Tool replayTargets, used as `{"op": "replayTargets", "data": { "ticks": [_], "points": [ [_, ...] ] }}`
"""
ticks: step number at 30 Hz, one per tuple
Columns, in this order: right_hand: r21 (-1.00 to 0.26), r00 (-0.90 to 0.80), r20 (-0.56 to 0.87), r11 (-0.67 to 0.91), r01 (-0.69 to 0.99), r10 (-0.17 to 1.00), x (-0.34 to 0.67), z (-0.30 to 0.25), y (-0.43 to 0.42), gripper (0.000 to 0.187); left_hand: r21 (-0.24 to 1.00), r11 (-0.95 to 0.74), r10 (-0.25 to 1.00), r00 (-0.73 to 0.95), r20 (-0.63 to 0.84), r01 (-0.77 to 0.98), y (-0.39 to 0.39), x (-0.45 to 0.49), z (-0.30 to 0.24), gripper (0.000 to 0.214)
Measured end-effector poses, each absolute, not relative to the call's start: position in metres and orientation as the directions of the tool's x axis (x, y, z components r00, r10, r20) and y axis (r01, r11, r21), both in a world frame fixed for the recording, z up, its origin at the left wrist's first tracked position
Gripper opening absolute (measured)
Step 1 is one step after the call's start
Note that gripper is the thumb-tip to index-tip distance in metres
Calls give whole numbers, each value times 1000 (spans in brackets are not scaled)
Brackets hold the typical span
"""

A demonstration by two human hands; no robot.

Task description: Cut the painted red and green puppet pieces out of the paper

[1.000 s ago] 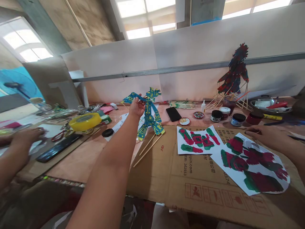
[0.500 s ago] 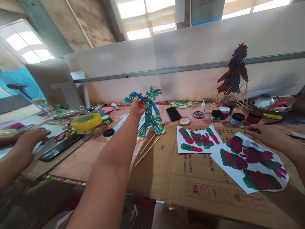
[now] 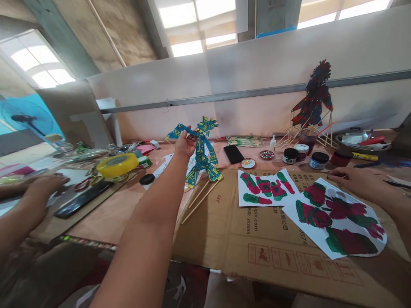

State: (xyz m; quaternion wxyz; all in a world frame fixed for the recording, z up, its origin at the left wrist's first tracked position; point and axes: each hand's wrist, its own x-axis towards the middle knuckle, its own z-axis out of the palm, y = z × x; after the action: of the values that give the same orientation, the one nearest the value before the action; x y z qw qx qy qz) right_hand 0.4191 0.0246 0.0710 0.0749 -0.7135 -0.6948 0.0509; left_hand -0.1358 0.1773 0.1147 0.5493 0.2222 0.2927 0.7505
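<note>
My left hand [image 3: 186,144] reaches out over the table, fingers closed on a blue and yellow jointed shadow puppet [image 3: 201,156]. The puppet is held upright, its feet above the cardboard's left edge. Two thin wooden sticks [image 3: 201,205] slant down from its feet. At the right, my right hand [image 3: 351,179] is low beside a white sheet with large red and green painted shapes [image 3: 340,218]. Its fingers are curled together; what they hold, if anything, is hidden. A smaller sheet of painted figure parts [image 3: 266,188] lies to its left.
Flattened cardboard [image 3: 218,239] covers the table before me. Behind stand paint jars [image 3: 290,155], a black phone [image 3: 233,154], bead dishes [image 3: 248,163] and a red-blue puppet [image 3: 316,96] on sticks. Left are yellow tape [image 3: 117,164], scissors [image 3: 85,183] and another person's hands [image 3: 45,188].
The view has shifted very slightly. My left hand still holds the puppet in the same place, and my right hand has barely moved.
</note>
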Motion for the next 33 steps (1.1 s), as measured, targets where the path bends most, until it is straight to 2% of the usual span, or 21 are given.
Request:
{"op": "replayTargets", "data": {
  "ticks": [3, 9, 22, 29, 33],
  "points": [
    [-178, 22, 39, -15, 984, 999, 420, 69, 25, 60, 687, -221, 957, -290, 16, -693, 176, -135, 115, 40],
    [-197, 17, 142, 12, 980, 990, 422, 57, 27, 52, 672, -224, 959, -283, 22, -706, 173, -130, 114, 37],
    [-205, 21, 112, 3, 979, 993, 415, 66, 14, 56, 663, -263, 939, -344, 8, -701, 178, -119, 101, 42],
    [-219, 13, 134, 17, 976, 991, 417, 62, 17, 44, 665, -227, 946, -325, -24, -711, 185, -119, 90, 40],
    [-234, 20, 109, 6, 972, 994, 419, 61, 20, 45, 662, -220, 947, -321, -32, -716, 189, -119, 84, 38]
  ]
}}
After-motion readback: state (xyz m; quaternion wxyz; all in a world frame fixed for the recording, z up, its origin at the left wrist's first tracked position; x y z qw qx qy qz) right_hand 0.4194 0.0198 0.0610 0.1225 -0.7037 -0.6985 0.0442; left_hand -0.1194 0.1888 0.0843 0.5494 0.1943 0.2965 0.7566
